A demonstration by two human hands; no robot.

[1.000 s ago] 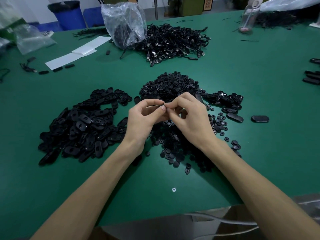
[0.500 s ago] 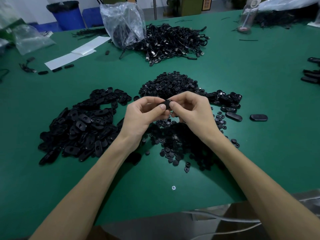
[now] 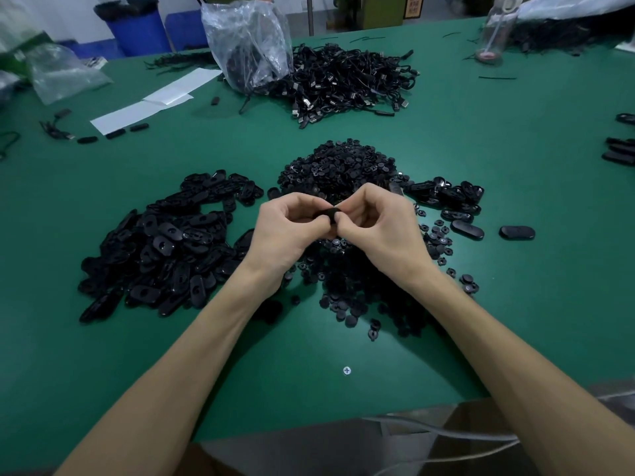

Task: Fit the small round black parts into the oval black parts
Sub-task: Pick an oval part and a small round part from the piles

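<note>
An oval part [image 3: 330, 214] is held above the middle of the table [image 3: 515, 159], between both hands, with only its dark top edge showing. The left hand [image 3: 292, 230] grips it with curled fingers and the thumb pressed against its near side. The right hand [image 3: 379, 225] pinches its right end, fingers curled over the top. Whether a round piece sits in it cannot be told, since the fingers cover it. Under and beyond the hands lie the round parts [image 3: 338, 166], heaped on the far side and spreading toward the near edge. Left of the hands is the oval pile [image 3: 165, 242], wide and loose. To the right lies a smaller oval cluster [image 3: 446, 195], and past it two single ovals [image 3: 517, 232] lie flat, just beside each other. Far across the table is a tangle of cables [image 3: 347, 80], with a clear bag [image 3: 247, 39] standing at its left edge. White paper [image 3: 154, 103] lies far left. A blue bin [image 3: 137, 25] stands beyond the table. A screw head [image 3: 347, 371] shows in the table near its front edge, between the forearms.
</note>
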